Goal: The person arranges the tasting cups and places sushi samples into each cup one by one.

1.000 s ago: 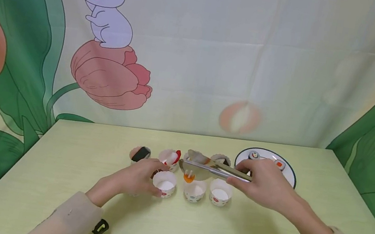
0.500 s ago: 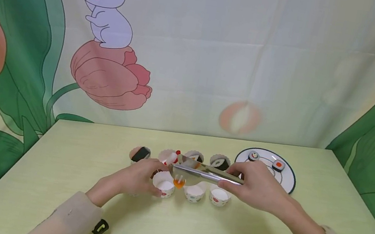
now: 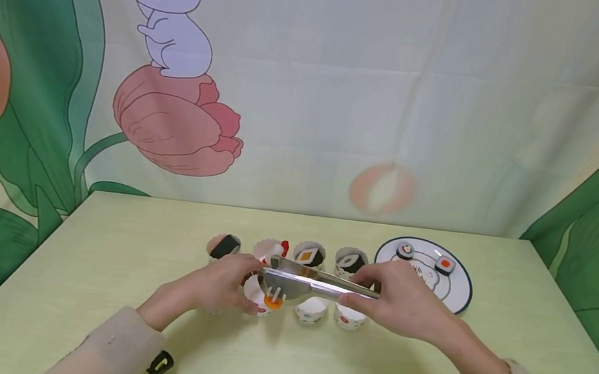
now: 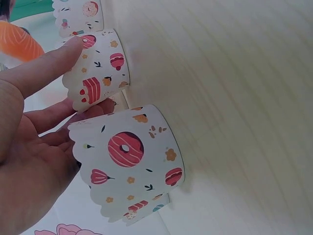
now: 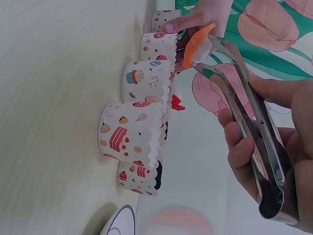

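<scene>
My left hand (image 3: 222, 283) holds a white printed paper cup (image 4: 110, 68) by its sides, thumb on its front. Metal tongs (image 3: 313, 287) are in my right hand (image 3: 405, 298), squeezed between thumb and fingers. Their tips grip a piece of salmon sushi (image 5: 198, 46), orange on top with white rice below. In the head view the sushi (image 3: 273, 301) overlaps the mouth of the held cup. To its right, in the front row, stand two more cups (image 3: 310, 311). Another cup (image 4: 129, 161) is nearest the left wrist, mostly hidden by the left hand in the head view.
Behind stands a row of several cups containing sushi pieces, among them one with a dark-wrapped piece (image 3: 228, 246) and one with a yellow-centred piece (image 3: 310, 255). A blue-rimmed white plate (image 3: 458, 297) at the back right carries two sushi rolls (image 3: 445, 264). A printed curtain (image 3: 321, 86) hangs behind the table.
My right hand has moved left and slightly nearer, carrying the tongs and salmon sushi from beside the held cup to over it. The left hand stays put.
</scene>
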A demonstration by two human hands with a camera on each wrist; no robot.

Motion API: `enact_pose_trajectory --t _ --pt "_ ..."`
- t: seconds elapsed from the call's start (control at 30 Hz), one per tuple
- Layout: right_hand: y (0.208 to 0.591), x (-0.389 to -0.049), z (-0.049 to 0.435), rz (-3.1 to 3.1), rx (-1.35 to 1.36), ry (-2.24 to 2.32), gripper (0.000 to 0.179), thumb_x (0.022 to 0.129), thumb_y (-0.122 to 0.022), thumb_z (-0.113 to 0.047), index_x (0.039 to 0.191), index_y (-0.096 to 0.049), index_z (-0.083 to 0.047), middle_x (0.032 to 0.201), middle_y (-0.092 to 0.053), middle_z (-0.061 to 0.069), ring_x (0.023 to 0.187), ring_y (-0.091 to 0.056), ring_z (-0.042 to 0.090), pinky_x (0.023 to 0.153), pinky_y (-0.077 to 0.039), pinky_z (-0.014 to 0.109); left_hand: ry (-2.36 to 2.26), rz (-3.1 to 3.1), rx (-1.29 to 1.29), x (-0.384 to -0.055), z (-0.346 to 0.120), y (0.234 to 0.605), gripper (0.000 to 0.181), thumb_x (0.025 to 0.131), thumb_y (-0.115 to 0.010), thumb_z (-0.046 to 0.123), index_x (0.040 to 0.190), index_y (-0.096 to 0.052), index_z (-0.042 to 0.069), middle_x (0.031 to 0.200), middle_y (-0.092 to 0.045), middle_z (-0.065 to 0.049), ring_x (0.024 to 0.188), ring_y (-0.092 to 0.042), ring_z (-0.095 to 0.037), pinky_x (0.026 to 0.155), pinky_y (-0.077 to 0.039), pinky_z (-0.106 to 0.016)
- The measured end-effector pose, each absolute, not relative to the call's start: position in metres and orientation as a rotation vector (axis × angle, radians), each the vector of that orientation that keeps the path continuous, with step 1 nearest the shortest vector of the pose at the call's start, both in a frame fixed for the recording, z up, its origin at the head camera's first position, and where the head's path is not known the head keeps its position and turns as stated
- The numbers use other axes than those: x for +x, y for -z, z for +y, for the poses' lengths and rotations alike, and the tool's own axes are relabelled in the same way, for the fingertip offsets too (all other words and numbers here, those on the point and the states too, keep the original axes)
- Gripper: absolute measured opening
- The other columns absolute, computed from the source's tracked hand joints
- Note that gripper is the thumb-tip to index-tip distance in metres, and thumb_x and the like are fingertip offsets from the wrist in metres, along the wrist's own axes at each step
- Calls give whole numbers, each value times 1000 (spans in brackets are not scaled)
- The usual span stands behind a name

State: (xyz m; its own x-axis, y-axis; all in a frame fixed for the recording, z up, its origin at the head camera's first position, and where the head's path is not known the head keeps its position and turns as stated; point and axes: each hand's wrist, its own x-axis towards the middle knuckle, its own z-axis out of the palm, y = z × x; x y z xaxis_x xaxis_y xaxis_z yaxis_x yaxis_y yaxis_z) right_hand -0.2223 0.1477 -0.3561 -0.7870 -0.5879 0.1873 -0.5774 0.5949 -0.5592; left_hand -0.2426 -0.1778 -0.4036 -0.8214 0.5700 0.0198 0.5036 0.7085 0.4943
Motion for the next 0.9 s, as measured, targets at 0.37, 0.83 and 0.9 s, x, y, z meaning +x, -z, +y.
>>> enact_pose_trajectory --t 0.37,0.83,0.9 --pt "360 -225 141 2698 -1027 1026 14 91 -80 -27 92 -77 -13 69 -64 -11 54 -50 8 51 -41 26 -787 2757 898 -243 -178 405 42 74 -93 10 110 -70 7 94 -61 5 86 -56 -24 77 -48 -32" --pt "367 -229 134 2728 -1063 975 17 91 -80 -29 85 -73 -15 68 -61 -12 56 -49 6 54 -41 25 -769 2763 935 -243 -179 404 45 74 -94 11 111 -69 5 99 -66 4 86 -57 -18 78 -50 -33" --pt "368 -229 133 2729 -1069 972 17 91 -80 -29 84 -73 -15 67 -60 -12 56 -49 7 54 -40 25 -768 2758 933 -242 -180 404 44 75 -94 12 110 -69 5 99 -65 4 86 -57 -20 78 -49 -33"
